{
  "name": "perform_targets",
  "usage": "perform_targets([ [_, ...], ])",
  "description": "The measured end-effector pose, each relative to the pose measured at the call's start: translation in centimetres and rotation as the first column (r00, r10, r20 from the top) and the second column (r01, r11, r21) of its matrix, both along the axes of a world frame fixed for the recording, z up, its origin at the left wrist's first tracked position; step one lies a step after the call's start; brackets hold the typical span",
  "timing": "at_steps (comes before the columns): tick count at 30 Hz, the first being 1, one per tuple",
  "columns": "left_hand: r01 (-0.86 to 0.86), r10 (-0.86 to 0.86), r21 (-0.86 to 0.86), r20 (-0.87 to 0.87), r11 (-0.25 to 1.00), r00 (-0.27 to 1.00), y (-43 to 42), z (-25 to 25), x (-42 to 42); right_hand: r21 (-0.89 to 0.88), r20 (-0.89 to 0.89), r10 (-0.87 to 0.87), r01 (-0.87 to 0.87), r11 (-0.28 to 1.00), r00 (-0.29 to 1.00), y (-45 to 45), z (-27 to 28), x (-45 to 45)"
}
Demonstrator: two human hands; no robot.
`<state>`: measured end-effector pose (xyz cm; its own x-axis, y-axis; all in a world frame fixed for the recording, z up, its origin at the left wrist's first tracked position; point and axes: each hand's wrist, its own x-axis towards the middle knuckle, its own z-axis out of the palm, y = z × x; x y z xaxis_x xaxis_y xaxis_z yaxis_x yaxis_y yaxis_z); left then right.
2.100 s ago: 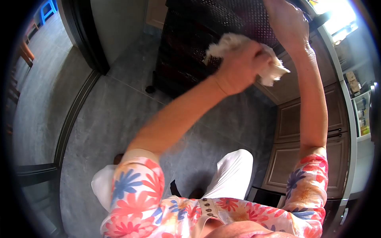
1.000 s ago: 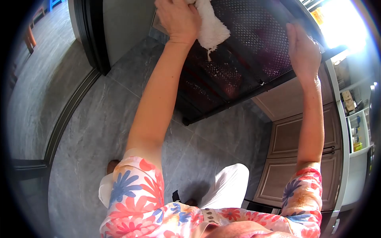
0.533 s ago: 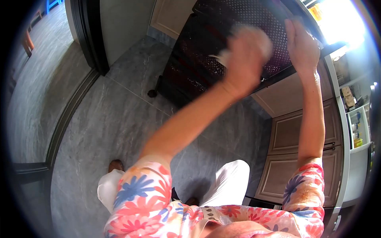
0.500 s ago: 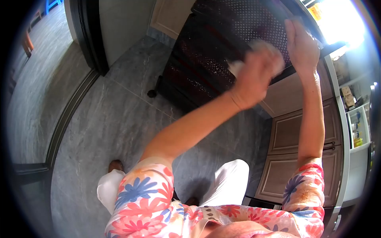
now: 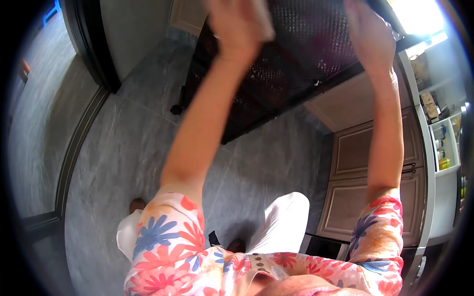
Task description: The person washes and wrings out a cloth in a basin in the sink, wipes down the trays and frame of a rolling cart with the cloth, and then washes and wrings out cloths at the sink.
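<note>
A black rack (image 5: pixel 301 54) with perforated side panels stands tilted in view at the top centre. My left hand (image 5: pixel 237 27), smeared by motion, is over the rack's left part, closed on a whitish cloth (image 5: pixel 264 22) that shows only as a blurred strip beside the fingers. My right hand (image 5: pixel 371 42) is closed on the rack's upper right edge; its fingertips are partly hidden.
Brown cabinets (image 5: pixel 373 153) and a counter edge line the right side, with a white shelf (image 5: pixel 444 145) holding small items beyond. Grey tiled floor (image 5: pixel 143 143) lies below. A dark door frame (image 5: pixel 94 44) is on the left, and a caster (image 5: pixel 176 108) shows at the rack's lower left.
My left hand has swung with the cloth from the rack's right part to its upper left. My right hand stays at the rack's edge, a little higher in view. The camera view has shifted slightly.
</note>
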<state>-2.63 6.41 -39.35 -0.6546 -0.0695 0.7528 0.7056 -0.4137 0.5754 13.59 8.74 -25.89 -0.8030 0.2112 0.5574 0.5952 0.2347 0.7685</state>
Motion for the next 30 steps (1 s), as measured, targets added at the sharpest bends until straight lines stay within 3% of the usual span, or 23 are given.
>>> perform_targets([
  [1,0.087,-0.108,-0.18,-0.109,0.98,0.988,-0.3,-1.4,3.0,0.036,0.029,0.047,-0.048,0.998,0.998,0.5,0.1,0.4],
  [2,0.147,-0.134,0.053,-0.199,0.988,0.971,-0.5,-1.4,6.5,0.076,0.054,0.089,-0.093,0.993,0.995,0.6,0.1,0.9],
  [4,0.34,-0.29,0.075,-0.372,0.937,0.882,-1.8,-3.2,11.5,-0.029,-0.116,0.095,-0.099,0.995,0.989,-0.2,0.3,0.7],
  [6,0.627,-0.624,-0.056,-0.197,0.777,0.756,-3.9,-4.5,14.4,-0.076,-0.17,0.056,-0.07,0.995,0.984,-0.4,0.3,0.6],
  [7,0.574,-0.585,-0.137,-0.315,0.807,0.747,-3.7,-4.8,13.3,-0.071,-0.145,0.016,-0.027,0.997,0.989,-0.1,0.3,0.7],
  [10,0.469,-0.434,-0.029,-0.432,0.883,0.791,-3.1,-5.3,10.6,-0.102,-0.082,-0.13,0.122,0.987,0.988,-0.2,0.5,0.1],
  [12,0.249,-0.251,-0.041,-0.265,0.968,0.931,-1.8,-6.5,7.4,-0.099,-0.064,-0.195,0.188,0.977,0.979,-0.5,0.7,-0.4],
  [14,0.203,-0.208,-0.065,-0.086,0.977,0.974,-0.6,-7.1,2.9,-0.076,-0.058,-0.217,0.213,0.974,0.974,-0.5,0.4,-0.7],
  [16,0.032,-0.051,-0.087,-0.218,0.996,0.975,-0.1,-7.0,0.0,-0.111,-0.056,-0.221,0.214,0.97,0.974,-0.3,0.6,-1.2],
  [17,0.07,-0.078,-0.078,-0.107,0.995,0.991,-0.2,-6.7,-1.2,-0.127,-0.052,-0.221,0.213,0.969,0.974,-0.2,0.5,-1.5],
  [19,0.139,-0.134,-0.038,0.112,0.99,0.985,-0.7,-5.5,-2.8,-0.145,-0.207,-0.169,0.141,0.979,0.964,0.0,-0.1,-1.5],
  [20,0.101,-0.092,-0.061,0.128,0.993,0.987,-0.4,-5.8,-2.9,-0.15,-0.283,-0.144,0.104,0.983,0.948,0.0,-0.3,-1.7],
  [21,0.061,-0.048,-0.087,0.141,0.994,0.989,-0.2,-6.0,-2.8,-0.289,-0.314,-0.179,0.086,0.953,0.932,-0.5,0.0,-1.8],
  [23,0.034,-0.024,-0.09,0.111,0.995,0.994,0.1,-6.5,-1.3,-0.231,-0.282,-0.172,0.107,0.967,0.944,-0.7,-0.2,-2.1],
  [24,0.131,-0.131,-0.012,0.018,0.991,0.991,-0.6,-6.3,0.9,-0.2,-0.264,-0.171,0.12,0.972,0.949,-0.9,-0.3,-2.2],
  [25,0.187,-0.191,-0.079,-0.046,0.979,0.98,-1.0,-6.7,2.7,-0.22,-0.301,-0.104,0.038,0.975,0.948,-1.3,-0.3,-2.1],
  [26,0.171,-0.172,-0.017,-0.084,0.985,0.981,0.3,-8.2,4.1,-0.236,-0.336,-0.041,-0.041,0.971,0.941,-1.8,-0.3,-1.7],
  [27,0.205,-0.207,-0.045,-0.043,0.978,0.977,0.5,-8.8,4.2,-0.244,-0.373,0.018,-0.117,0.963,0.928,-2.1,-0.1,-1.3],
  [30,0.205,-0.21,-0.122,-0.027,0.971,0.977,0.7,-9.7,3.4,-0.27,-0.319,0.03,-0.121,0.955,0.947,-1.5,0.5,-0.7],
])
